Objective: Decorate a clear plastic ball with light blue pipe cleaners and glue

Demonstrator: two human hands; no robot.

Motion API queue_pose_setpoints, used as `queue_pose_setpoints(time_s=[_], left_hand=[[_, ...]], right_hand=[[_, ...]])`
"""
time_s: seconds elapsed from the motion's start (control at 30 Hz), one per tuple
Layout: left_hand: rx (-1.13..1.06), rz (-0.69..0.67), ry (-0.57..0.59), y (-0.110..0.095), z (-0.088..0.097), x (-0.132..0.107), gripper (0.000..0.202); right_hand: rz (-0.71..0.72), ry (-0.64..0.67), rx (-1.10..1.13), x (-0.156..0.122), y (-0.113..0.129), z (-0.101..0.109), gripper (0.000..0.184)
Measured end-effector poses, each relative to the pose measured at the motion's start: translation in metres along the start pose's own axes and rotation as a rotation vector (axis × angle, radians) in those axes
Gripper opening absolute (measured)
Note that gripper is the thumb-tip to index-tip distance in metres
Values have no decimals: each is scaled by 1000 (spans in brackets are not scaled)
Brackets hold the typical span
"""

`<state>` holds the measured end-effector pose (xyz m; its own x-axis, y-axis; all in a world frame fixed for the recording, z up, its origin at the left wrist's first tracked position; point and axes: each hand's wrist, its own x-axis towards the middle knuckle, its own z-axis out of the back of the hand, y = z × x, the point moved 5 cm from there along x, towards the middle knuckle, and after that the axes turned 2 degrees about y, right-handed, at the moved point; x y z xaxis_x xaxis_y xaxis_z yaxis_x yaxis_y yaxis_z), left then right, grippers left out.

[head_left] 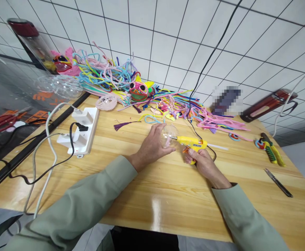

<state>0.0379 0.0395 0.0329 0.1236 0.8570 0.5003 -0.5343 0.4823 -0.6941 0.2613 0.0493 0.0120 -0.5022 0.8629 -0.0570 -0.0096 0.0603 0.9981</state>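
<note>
Transparent round shell [170, 131], smooth and glossy, sits in the person's left hand [151, 145], whose fingers and thumb curve around its side. The right hand [201, 161] is wrapped around the handle of a yellow glue gun [191, 141], its metal nozzle at the shell; whether the tip touches cannot be told. Behind the gun juts a whitish glue stick [217, 146]. Beyond the grip lie a fine-threaded purple tassel [122, 125] and heaped fuzzy pipe cleaners [105, 75]. Right of the right hand, green-and-yellow-handled pliers [270, 152] and a slim knife [278, 183] rest on the glossy wood-grain tabletop [147, 198].
</note>
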Motion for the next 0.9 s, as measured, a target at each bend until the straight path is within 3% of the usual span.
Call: queue_pose_setpoints(time_s=[0.2,0.37,0.53,0.7,0.9], left_hand=[[-15,-37,-36,0,-1,-1,101],[-44,-19,-36,5,-3,-1,104],[-27,-22,-30,6,-3,-1,102],[26,-59,-50,6,0,-2,99],[84,-86,-41,1,1,-2,100]], right_hand=[[39,-59,-1,2,3,3,48],[47,7,-53,2,5,-1,53],[76,-59,-49,3,9,-1,51],[69,-19,-92,3,14,-5,58],[102,-95,-86,4,14,0,61]])
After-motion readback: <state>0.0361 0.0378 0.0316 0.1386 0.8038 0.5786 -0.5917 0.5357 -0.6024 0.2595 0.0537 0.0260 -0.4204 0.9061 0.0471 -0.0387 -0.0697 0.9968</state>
